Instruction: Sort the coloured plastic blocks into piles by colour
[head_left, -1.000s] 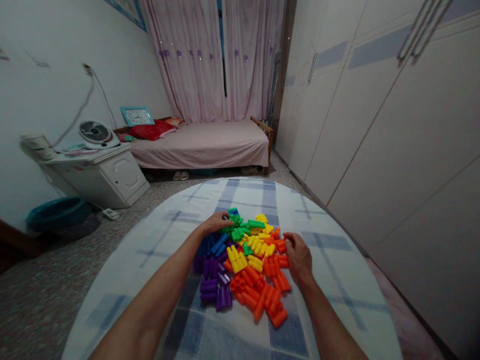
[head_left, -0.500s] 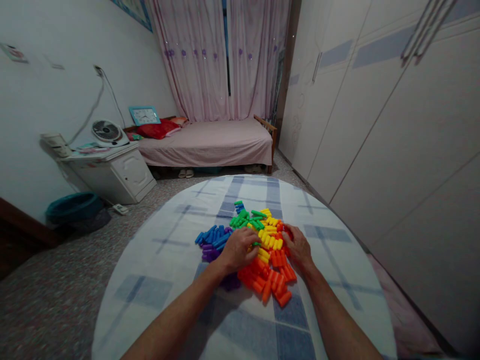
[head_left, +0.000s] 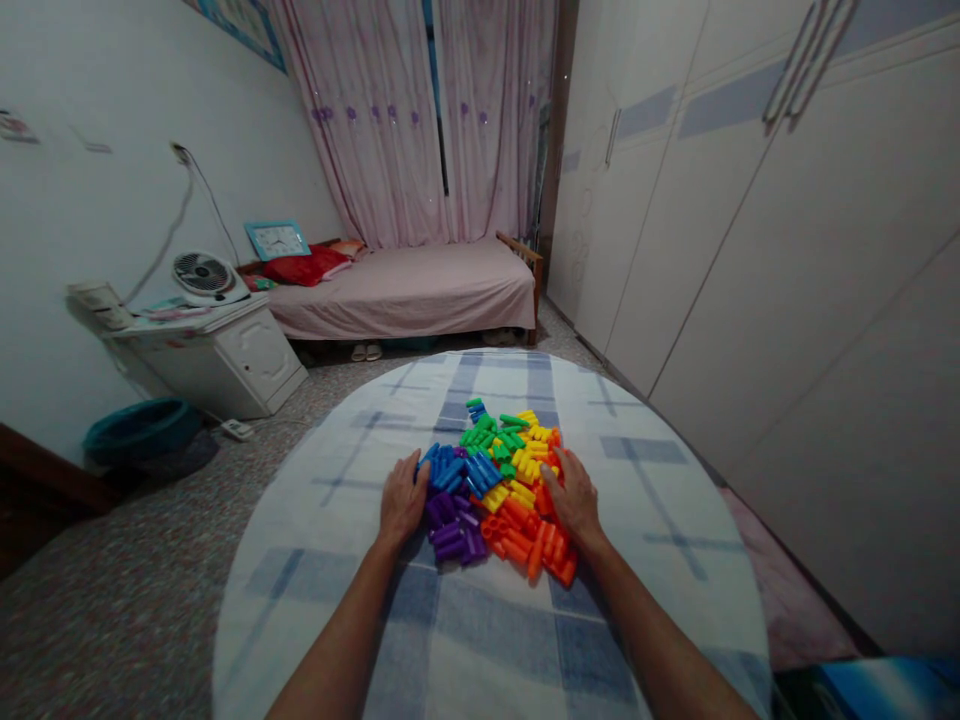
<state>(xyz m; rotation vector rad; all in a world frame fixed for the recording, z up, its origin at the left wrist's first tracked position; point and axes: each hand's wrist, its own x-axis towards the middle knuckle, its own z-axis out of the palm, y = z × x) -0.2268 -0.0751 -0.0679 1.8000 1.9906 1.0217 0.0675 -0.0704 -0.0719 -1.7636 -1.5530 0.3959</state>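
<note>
From the head camera we see a pile of blocks [head_left: 499,480] lying in the middle of a round table [head_left: 660,500] covered in a blue-checked cloth. The blocks are short plastic tubes with rounded ends, many joined side by side in twos and threes. They are roughly banded by colour: purple and orange nearest us, blue and yellow in the middle, green at the far end. The pile is longer than it is wide, and its long axis runs straight away from us. Single blocks lie flat and point many ways. Our left hand [head_left: 403,505] rests open on the cloth, its fingers spread against the blue and purple side and gripping nothing. Our right hand [head_left: 574,497] is open too, its palm against the orange and yellow side, so the pile sits between the two hands. Beyond the table stand a bed [head_left: 420,285] with a pink cover, a clock [head_left: 276,240] at its head whose face is too small for us to read, a fan [head_left: 201,277] on a white cabinet [head_left: 240,360], and a pale wardrobe [head_left: 750,250] along the right wall
</note>
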